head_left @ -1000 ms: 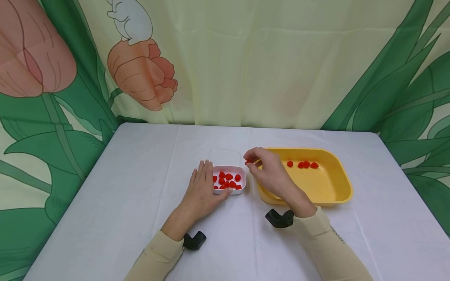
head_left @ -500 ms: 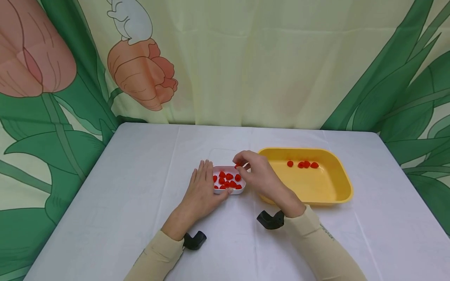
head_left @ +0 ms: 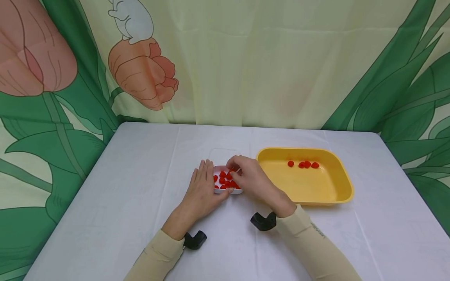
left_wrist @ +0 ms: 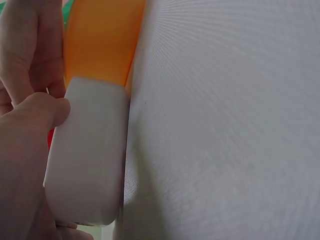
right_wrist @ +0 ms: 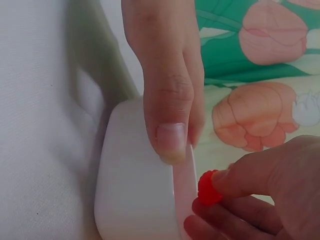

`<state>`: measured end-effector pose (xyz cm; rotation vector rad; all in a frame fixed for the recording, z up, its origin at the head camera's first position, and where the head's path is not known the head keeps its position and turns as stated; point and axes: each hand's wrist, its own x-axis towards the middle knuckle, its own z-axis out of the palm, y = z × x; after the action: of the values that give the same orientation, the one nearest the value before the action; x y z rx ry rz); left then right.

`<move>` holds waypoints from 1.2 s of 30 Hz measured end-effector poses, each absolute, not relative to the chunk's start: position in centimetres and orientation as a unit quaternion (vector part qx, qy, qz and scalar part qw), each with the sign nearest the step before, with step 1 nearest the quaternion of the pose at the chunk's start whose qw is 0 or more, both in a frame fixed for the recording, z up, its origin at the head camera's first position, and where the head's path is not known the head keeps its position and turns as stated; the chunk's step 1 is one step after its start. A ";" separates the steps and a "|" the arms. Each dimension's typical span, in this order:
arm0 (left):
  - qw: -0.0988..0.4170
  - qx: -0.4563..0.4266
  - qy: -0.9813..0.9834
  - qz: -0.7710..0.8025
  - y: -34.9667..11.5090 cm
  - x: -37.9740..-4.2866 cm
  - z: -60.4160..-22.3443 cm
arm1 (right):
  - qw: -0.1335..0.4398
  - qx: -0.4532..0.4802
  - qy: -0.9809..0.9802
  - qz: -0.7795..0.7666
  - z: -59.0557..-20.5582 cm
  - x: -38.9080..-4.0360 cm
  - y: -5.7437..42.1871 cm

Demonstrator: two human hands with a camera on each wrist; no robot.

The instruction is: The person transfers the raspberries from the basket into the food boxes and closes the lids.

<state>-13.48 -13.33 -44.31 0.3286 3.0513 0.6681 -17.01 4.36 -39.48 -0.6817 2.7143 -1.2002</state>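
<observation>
A small pinkish-white box [head_left: 220, 191] stands on the table, with several red raspberries [head_left: 222, 180] inside. My left hand [head_left: 199, 191] lies along the box's left side, fingers straight, and its thumb [left_wrist: 56, 111] rests at the front rim. Between thumb and fingertips, my right hand [head_left: 256, 179] pinches one red bumpy raspberry [right_wrist: 208, 189] over the right part of the box. The right wrist view shows that raspberry beside the box's opening. The hands hide the left edge and the back right corner of the box.
To the right stands a yellow tray [head_left: 316, 191], with several red raspberries [head_left: 307, 164] near its far wall. A faint clear lid [head_left: 223, 150] lies behind the box. White cloth covers the table [head_left: 140, 183], and a printed curtain [head_left: 267, 70] hangs at its far edge.
My right hand has moved left from the yellow tray's near-left side to over the box, still pinching the raspberry. The left hand has stayed in place at the box.
</observation>
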 end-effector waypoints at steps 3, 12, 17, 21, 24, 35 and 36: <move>0.002 0.104 0.972 0.209 -13.3 -13.5 -44.3 | 0.057 -0.219 0.896 -0.382 -39.5 -17.0 4.2; -0.001 0.104 0.973 0.204 -13.3 -13.5 -44.3 | 0.086 -0.205 0.906 -0.361 -39.3 -17.0 3.8; -0.001 0.103 0.973 0.206 -13.3 -13.5 -44.3 | 0.081 -0.208 0.902 -0.368 -39.2 -16.9 4.0; 0.000 0.101 0.973 0.209 -13.3 -13.5 -44.3 | 0.074 -0.208 0.894 -0.391 -38.8 -16.8 4.3; 0.000 0.101 0.972 0.211 -13.2 -13.4 -44.3 | 0.057 -0.209 0.887 -0.408 -38.6 -16.8 4.9; 0.001 0.099 0.971 0.216 -13.2 -13.3 -44.3 | -0.004 -0.204 0.884 -0.420 -37.9 -17.1 7.1; 0.001 0.099 0.971 0.217 -13.2 -13.3 -44.3 | -0.007 -0.201 0.886 -0.418 -37.9 -17.1 7.2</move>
<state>-13.34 -13.22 -44.27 0.3116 3.0485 0.6798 -17.07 7.23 -37.86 -0.6327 2.7957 -1.3193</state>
